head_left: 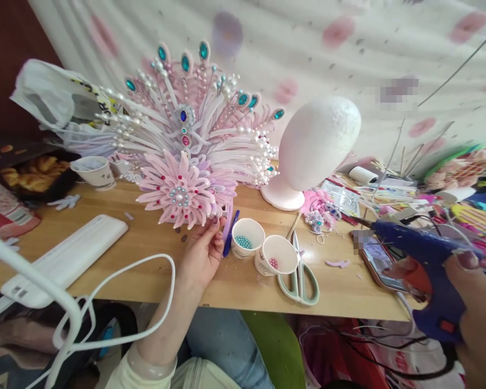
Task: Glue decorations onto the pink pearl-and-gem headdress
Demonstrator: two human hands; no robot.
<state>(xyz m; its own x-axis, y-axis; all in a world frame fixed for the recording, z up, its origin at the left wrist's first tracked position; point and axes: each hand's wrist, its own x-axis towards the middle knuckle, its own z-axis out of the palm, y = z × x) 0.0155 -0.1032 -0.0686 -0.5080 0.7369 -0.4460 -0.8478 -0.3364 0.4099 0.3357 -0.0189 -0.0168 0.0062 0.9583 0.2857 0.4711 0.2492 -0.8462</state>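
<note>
Bearing black letters only partly legible, plastic packaging sits behind a pink-and-white beaded headdress. It rises just beyond the left hand, whose fingertips pinch its lower flower. The right hand grips a blue hot-glue gun. Scissors lie on the wooden table; behind hangs a floral curtain.

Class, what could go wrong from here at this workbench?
The left hand, holding the pink flower, is close to a cup of teal beads, which might tip.
A white cable loops across the left forearm in view and could snag.
The right hand holds a blue glue gun; if hot, its tip might burn something.
</note>
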